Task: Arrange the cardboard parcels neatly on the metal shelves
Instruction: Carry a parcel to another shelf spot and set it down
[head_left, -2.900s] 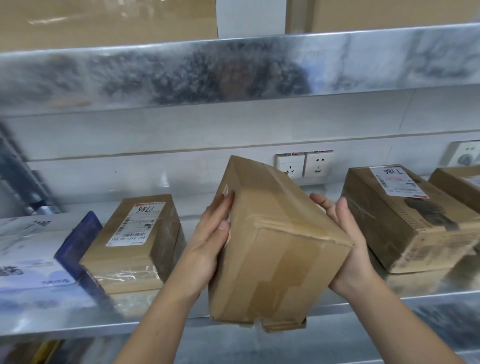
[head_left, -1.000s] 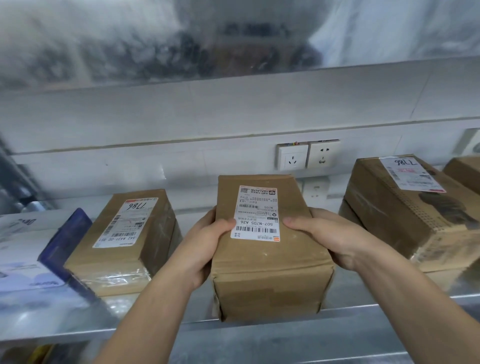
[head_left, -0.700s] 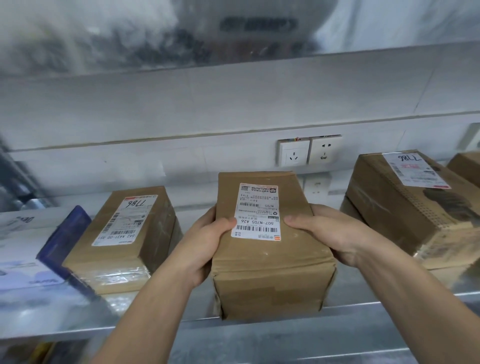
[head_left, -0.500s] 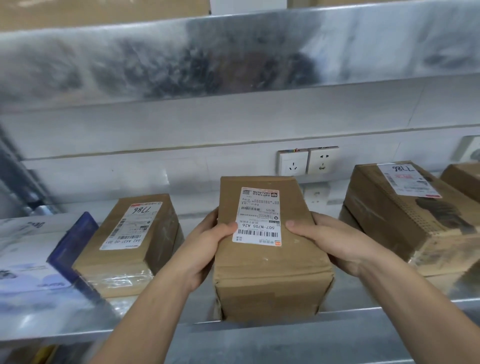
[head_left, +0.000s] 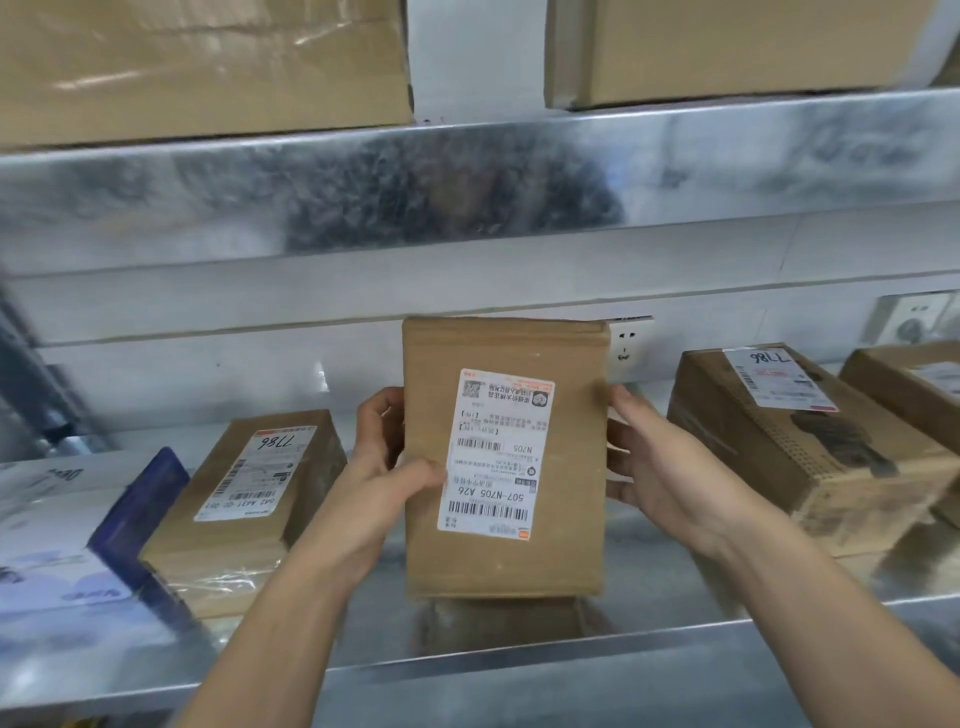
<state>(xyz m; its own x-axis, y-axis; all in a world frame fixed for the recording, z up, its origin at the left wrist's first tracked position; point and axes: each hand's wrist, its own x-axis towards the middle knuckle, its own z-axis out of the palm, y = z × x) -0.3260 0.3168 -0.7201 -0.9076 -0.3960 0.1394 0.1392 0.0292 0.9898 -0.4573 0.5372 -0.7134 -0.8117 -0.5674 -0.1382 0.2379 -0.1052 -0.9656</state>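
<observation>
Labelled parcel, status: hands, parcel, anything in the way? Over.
Left hand grips labelled parcel, thumb on label face. Right hand flat against its right side. Parcel upright over metal shelf, apart from left neighbour parcel and right neighbour parcel.

The parcel (head_left: 504, 561) covers half the wall socket (head_left: 631, 340).

Parcel storeroom, courier pick-up sort of place. Galvanised metal racking: upper shelf (head_left: 467, 171) across the top of frame, lower shelf (head_left: 519, 670) along the bottom. Cardboard everywhere. The left parcel (head_left: 249, 499) and right parcel (head_left: 789, 441) sit on the lower shelf, both w/ barcode stickers & "7786" scrawled in marker. The middle parcel (head_left: 498, 561), centre frame, carries a printed courier label (head_left: 493, 452). Big carton (head_left: 197, 62) upper left, another carton (head_left: 727, 47) upper right. Plain white wall behind w/ a socket (head_left: 631, 345).
</observation>
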